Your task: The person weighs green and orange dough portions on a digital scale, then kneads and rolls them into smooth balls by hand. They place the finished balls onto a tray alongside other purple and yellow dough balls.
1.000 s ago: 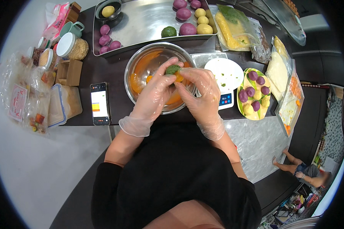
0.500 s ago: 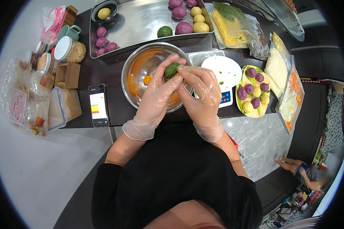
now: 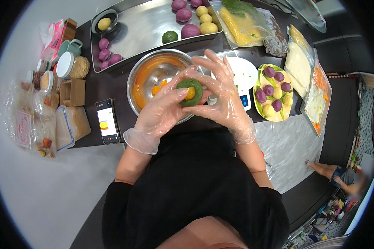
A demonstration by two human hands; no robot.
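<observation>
I am grasping a round, green, dough-like disc [image 3: 197, 86] between my gloved left hand [image 3: 164, 104] and right hand [image 3: 223, 93] above the steel bowl [image 3: 153, 75], its yellow-orange ball [image 3: 190, 93] seated centrally, not yet enclosed.

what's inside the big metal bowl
Orange lumps and smears show in the bowl. The left hand and right hand hide much of its right side; what's there I can't tell.

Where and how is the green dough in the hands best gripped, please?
Probably by the outer rim of the green dough, left hand from the left, right hand from the right: it is round, and the orange filling sits in its middle, where pressing could squash it.
</observation>
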